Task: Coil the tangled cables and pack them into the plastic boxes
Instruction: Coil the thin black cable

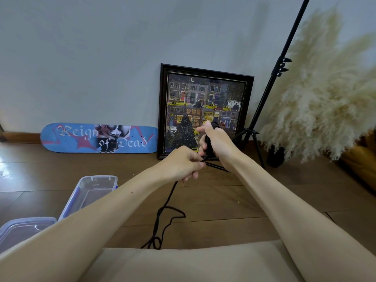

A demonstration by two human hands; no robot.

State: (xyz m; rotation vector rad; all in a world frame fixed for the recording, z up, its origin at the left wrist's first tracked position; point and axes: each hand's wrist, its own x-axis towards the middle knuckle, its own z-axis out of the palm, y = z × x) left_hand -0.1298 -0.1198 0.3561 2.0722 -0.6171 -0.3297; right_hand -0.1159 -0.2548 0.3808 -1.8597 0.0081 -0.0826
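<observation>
The right hand [213, 141] grips a wound bundle of thin black cable [209, 143]. The left hand [183, 163] pinches the loose strand, which trails down onto the brown wooden floor [223, 200] beside two clear plastic boxes [89, 192].

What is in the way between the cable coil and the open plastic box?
Nothing visible. The cable coil sits in the right hand, the box lies open lower left, with only floor between; the left forearm crosses above it.

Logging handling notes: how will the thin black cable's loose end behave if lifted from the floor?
Probably floppy: the thin black cable hangs slack from the left hand and kinks on the wooden floor. Likely light, being thin; its loops may snag.
</observation>
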